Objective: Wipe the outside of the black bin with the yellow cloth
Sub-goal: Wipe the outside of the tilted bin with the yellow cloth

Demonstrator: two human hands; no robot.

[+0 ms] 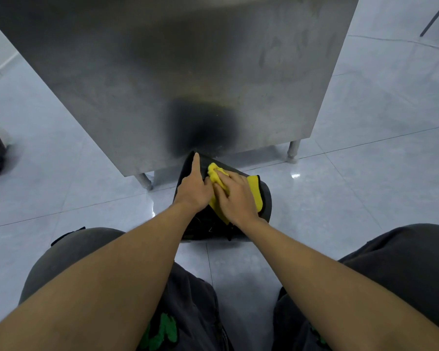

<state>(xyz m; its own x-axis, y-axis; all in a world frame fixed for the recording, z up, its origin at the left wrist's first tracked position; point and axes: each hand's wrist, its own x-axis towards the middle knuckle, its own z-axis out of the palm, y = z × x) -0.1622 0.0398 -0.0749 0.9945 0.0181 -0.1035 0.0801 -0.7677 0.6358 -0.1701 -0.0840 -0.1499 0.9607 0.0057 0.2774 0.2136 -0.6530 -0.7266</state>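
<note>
Against the cabinet (188,72), the bin (265,198) is steadied by the straight-fingered left hand (194,190), cloth (254,191) rubbed under the flat right hand (236,200); turning probably needed next.

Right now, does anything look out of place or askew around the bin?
The black bin is not upright: it lies tipped on the floor, far end by the steel cabinet. Left hand rests on it; right hand presses the yellow cloth on it. No spill visible.
</note>
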